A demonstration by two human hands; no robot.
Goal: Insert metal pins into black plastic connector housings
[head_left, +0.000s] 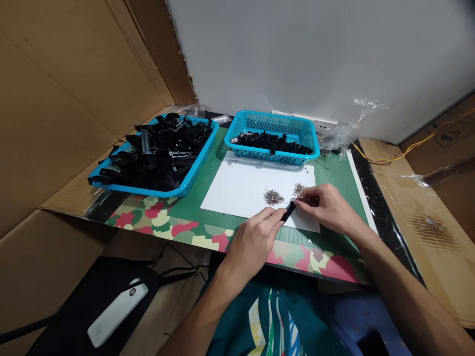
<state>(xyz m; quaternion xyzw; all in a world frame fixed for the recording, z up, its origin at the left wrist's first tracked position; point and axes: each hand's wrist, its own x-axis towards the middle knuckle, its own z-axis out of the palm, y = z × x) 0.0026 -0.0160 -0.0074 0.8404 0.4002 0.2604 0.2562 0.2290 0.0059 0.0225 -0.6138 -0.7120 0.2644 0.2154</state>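
Note:
My left hand [258, 235] is closed around a small black plastic part [290, 210], held just over the front of a white sheet [233, 190]. My right hand [326, 205] is closed too, its fingertips at the far end of that part. From its fingers juts a thin metal tool [301, 198], tweezer-like but too small to make out fully. Close by on the sheet lies a pile of tiny metal pieces [273, 197]. Another small pile [299, 188] sits beside my right fingertips, partly hidden by them.
On the left, a blue basket [196, 168] is heaped with black plastic parts [156, 153]. A second blue basket [272, 157] behind the sheet holds more. Clear plastic wrap [336, 138] and yellow wires [411, 147] are at the right. Cardboard [74, 89] walls the left side.

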